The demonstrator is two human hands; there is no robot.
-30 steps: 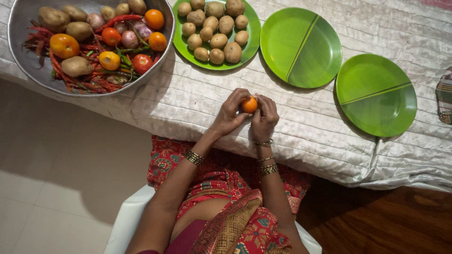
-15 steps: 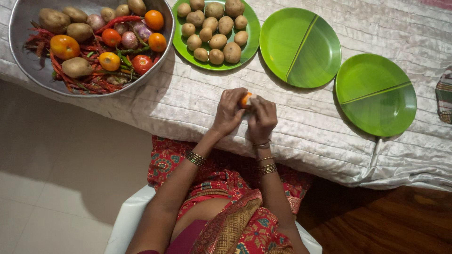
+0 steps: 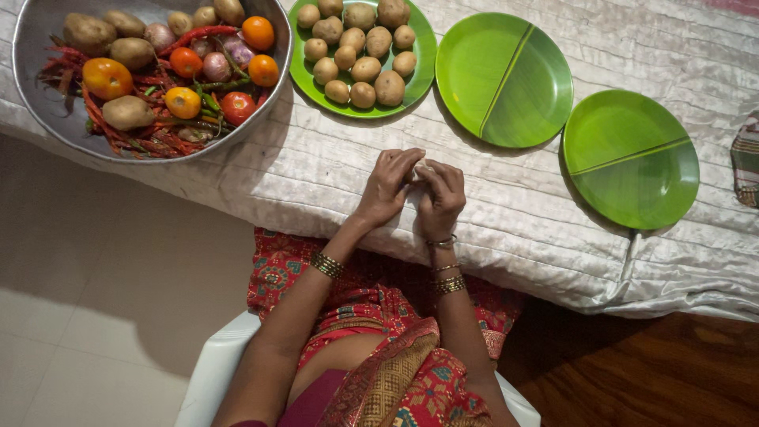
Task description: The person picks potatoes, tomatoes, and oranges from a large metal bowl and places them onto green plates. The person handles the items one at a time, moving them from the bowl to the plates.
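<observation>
left hand (image 3: pixel 386 188), right hand (image 3: pixel 439 194) — touching, near cloth edge (image 3: pixel 332 229)

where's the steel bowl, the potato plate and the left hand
steel bowl (image 3: pixel 32 47), head view, bare inner wall at its left
potato plate (image 3: pixel 423 67), head view, green rim at its right
left hand (image 3: pixel 385 188), head view, back of the hand

Soft even daylight, sharp focus, faint shadows under the steel bowl (image 3: pixel 32 47), slight wide-angle bend.

Steel bowl (image 3: pixel 32 47) cut off at top edge.
</observation>
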